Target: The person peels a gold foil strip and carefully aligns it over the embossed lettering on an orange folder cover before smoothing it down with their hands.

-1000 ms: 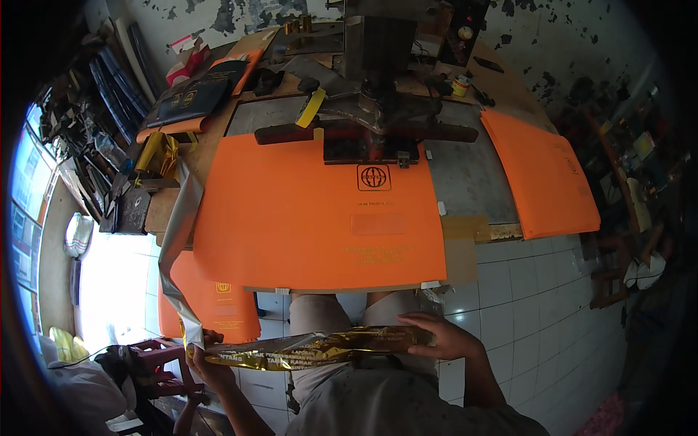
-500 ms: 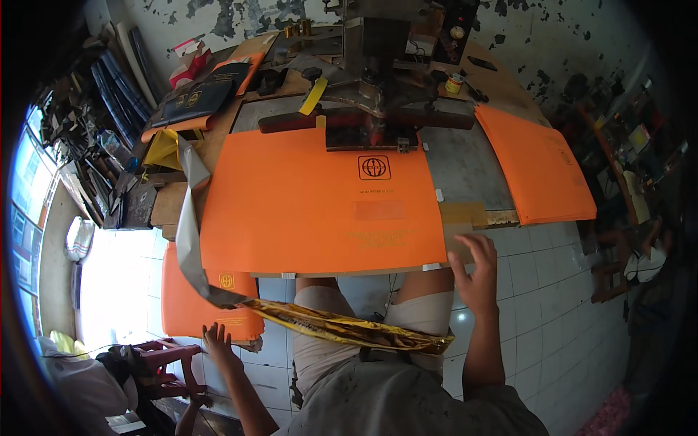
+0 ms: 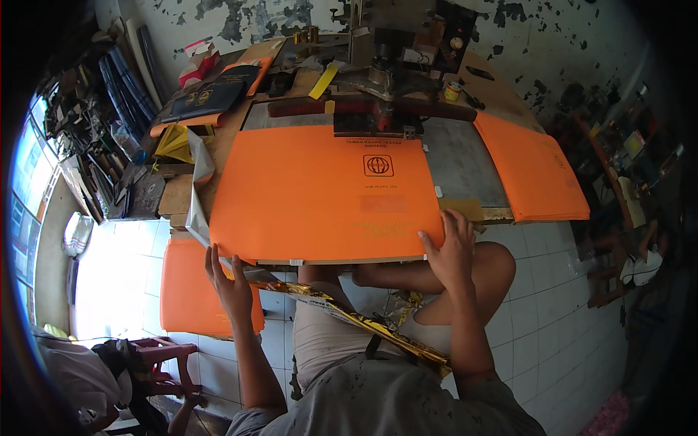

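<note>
Rests both hands at the near corners of a large orange sheet [image 3: 291, 189], apparently to square it: the left hand [image 3: 236, 294] with fingers spread at the near-left corner, the right hand [image 3: 454, 251] with thumb over the near-right corner and fingers loosely spread at the edge. Cannot tell of any pinching. Has the sheet flat, far edge beneath the press head [image 3: 378, 122], right edge beside small white tabs [image 3: 438, 192], presumably set as guides. Has a gold foil strip [image 3: 334, 312] slack across the lap, probably to free both hands. On the worn wooden tabletop [image 3: 512, 98], shows an orange stack [image 3: 538, 174] to the right, likely for easy reach. Beyond, looks onto a wall [image 3: 305, 14] with peeling paint, a bright window [image 3: 25, 218] at left and a pale tiled floor [image 3: 531, 305] below.
</note>
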### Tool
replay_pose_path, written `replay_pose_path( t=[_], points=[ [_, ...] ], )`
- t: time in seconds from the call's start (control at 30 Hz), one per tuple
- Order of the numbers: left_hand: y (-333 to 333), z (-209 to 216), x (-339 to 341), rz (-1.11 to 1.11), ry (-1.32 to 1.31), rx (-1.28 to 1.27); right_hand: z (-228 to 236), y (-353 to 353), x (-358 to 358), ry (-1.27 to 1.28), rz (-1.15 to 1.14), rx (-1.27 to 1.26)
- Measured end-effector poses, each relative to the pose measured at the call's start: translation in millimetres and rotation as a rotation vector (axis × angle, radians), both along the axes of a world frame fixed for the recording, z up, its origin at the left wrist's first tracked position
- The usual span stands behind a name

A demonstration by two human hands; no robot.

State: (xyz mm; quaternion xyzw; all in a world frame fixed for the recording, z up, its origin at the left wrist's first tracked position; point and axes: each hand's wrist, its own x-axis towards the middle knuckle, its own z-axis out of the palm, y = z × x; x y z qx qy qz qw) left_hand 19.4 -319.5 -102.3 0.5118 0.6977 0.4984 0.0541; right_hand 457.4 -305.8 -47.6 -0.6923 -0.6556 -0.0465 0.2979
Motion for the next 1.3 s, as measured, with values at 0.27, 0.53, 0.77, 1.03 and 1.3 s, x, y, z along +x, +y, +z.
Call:
replay_pose_path(
  t=[0.27,0.53,0.77,1.03,1.3],
  points=[
    [9,-1,-19,0.013,-0.182,-0.014,-3,6,3,0.137,-0.001,0.006],
    [13,15,-26,0.028,-0.252,0.041,-9,14,5,0.25,0.014,0.021],
    [27,32,-39,-0.111,-0.593,0.123,12,24,1,0.899,0.255,0.003],
    [43,60,-45,-0.117,-0.57,0.224,47,31,1,1.046,0.324,0.027],
    [37,76,-39,-0.068,-0.494,0.27,45,29,5,1.018,0.306,0.112]
  ],
)
